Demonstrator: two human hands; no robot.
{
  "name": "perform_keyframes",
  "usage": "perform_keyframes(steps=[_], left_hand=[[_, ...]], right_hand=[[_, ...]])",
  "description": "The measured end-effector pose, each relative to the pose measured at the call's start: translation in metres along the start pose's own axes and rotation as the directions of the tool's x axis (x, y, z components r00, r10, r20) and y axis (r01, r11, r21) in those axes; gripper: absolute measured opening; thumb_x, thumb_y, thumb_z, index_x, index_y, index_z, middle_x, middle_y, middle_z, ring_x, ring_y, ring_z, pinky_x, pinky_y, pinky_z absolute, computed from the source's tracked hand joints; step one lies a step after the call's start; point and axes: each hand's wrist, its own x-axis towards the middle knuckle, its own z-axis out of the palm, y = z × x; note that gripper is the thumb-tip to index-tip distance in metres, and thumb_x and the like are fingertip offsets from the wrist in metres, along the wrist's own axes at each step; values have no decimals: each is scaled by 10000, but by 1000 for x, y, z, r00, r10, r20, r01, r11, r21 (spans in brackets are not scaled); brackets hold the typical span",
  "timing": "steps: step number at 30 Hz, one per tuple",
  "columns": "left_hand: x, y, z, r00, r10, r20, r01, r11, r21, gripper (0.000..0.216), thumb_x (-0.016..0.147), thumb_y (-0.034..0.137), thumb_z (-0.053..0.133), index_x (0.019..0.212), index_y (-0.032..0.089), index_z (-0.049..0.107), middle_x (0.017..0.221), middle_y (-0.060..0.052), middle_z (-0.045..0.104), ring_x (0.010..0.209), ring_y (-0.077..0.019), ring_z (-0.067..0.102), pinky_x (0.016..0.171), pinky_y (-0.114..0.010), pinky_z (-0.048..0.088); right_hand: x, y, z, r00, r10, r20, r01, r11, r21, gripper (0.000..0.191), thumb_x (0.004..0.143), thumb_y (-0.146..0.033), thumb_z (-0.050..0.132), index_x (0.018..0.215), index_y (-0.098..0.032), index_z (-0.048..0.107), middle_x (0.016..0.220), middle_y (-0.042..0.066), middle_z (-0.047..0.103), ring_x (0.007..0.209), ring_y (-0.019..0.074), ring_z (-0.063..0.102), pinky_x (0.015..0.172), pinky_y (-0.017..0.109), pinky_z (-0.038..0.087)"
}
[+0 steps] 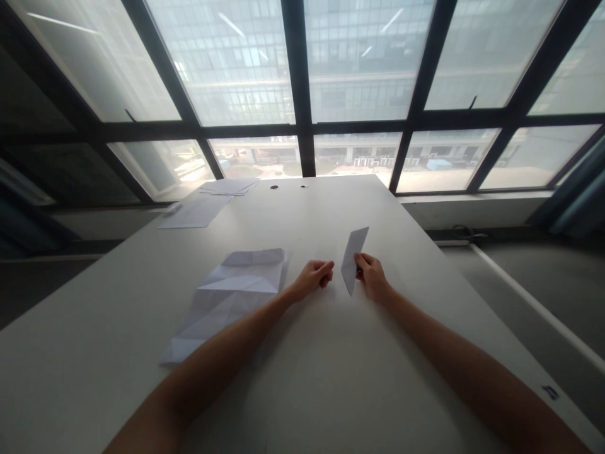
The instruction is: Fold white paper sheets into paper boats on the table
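A folded piece of white paper [352,255] stands tilted above the table, gripped at its right edge by my right hand [373,276] between thumb and fingers. Just left of it, apart from the paper, my left hand [316,277] is curled closed, and nothing shows in it. A creased sheet of white paper [236,290] lies unfolded on the table to the left, its lower right part behind my left forearm.
The white table [302,391] stretches toward large windows [354,63]. Several flat white sheets [201,209] lie at its far left. Two round holes [274,186] are at the far edge. A dark mark [550,392] sits near the right edge.
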Motion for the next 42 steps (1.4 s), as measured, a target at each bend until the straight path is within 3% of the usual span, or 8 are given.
perform_keyframes(steps=[4, 8, 17, 22, 27, 31, 38, 42], left_hand=[[0, 2, 3, 995, 25, 96, -29, 999, 41, 567, 879, 617, 508, 569, 143, 518, 476, 32, 466, 448, -71, 378, 470, -203, 268], [-1, 1, 4, 998, 22, 64, -26, 999, 47, 567, 867, 607, 522, 530, 156, 456, 469, 47, 402, 444, -62, 319, 453, -206, 225], [0, -3, 3, 1000, -2, 29, 1, 1000, 18, 554, 853, 591, 548, 534, 144, 478, 479, 38, 414, 454, -61, 326, 461, -207, 230], [4, -10, 4, 997, -75, 8, 75, 992, -105, 552, 807, 638, 596, 591, 137, 520, 494, 44, 398, 451, -66, 338, 452, -212, 240], [4, -13, 4, 995, -97, 30, 101, 979, -177, 549, 797, 637, 617, 604, 129, 537, 511, 42, 401, 451, -60, 335, 450, -212, 238], [3, -9, 6, 994, -109, 31, 113, 971, -209, 542, 766, 635, 650, 615, 122, 563, 528, 28, 443, 460, -64, 363, 462, -212, 276], [5, -9, 3, 964, -34, -263, -33, 969, -246, 551, 755, 629, 663, 554, 167, 440, 498, 61, 348, 453, -53, 305, 432, -191, 242], [7, -11, 1, 949, -10, -315, -52, 981, -188, 534, 803, 606, 628, 574, 172, 419, 517, 63, 334, 468, -57, 302, 432, -190, 243]], right_hand=[[-7, -2, 3, 989, 9, 151, 25, 974, -224, 406, 774, -557, 655, 663, -187, 531, 529, -63, 418, 463, 85, 348, 431, 225, 254], [-9, -4, 4, 970, 16, 242, 72, 935, -348, 414, 790, -566, 620, 657, -186, 522, 537, -66, 390, 482, 87, 326, 445, 228, 235], [-9, -4, 4, 950, 4, 313, 129, 906, -403, 421, 825, -577, 567, 685, -182, 527, 567, -59, 399, 505, 93, 334, 470, 233, 251], [-7, 1, 4, 922, -13, 388, 196, 879, -435, 431, 844, -566, 556, 652, -183, 516, 569, -51, 390, 513, 94, 324, 477, 238, 235], [-7, 2, 4, 929, 4, 371, 169, 886, -432, 417, 834, -555, 575, 667, -175, 539, 580, -44, 409, 522, 96, 339, 482, 241, 240], [-9, -5, 3, 906, 53, 420, 152, 885, -439, 419, 839, -555, 567, 679, -169, 545, 581, -38, 434, 526, 98, 358, 483, 240, 249], [-11, -16, 1, 833, 115, 541, 206, 843, -496, 422, 846, -530, 558, 622, -182, 479, 564, -44, 427, 513, 87, 332, 475, 229, 238], [-12, -14, 3, 843, 117, 525, 203, 834, -512, 426, 838, -523, 560, 595, -187, 469, 546, -44, 426, 505, 88, 336, 469, 223, 244]])
